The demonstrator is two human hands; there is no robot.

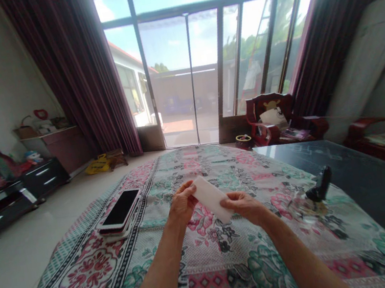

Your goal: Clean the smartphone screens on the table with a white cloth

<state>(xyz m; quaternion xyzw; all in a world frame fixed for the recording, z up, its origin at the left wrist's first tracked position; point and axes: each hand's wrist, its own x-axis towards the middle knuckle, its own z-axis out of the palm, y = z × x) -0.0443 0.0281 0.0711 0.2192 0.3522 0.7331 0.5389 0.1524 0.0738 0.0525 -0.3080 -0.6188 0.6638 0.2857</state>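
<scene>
Between both hands I hold a flat white rectangular piece [209, 198], tilted above the flowered cloth [230, 251]. It could be a phone-sized sleeve or a folded sheet; I cannot tell which. My left hand [185, 202] pinches its upper left corner, thumb on top. At the lower right edge, my right hand [242, 205] grips it with the thumb across its face. To the left lies a white-framed phone [120, 210] with a dark screen, resting on a small stack of flat things. A clear glass-like object with a black upright part [319, 186] stands on the right.
A dark glossy tabletop [361, 173] adjoins the cloth on the right. Behind it is a wooden armchair [272, 117] with a pale bag. A yellow bag [97, 164] sits on the floor at left. Glass doors [181, 81] and dark curtains [77, 65] stand beyond.
</scene>
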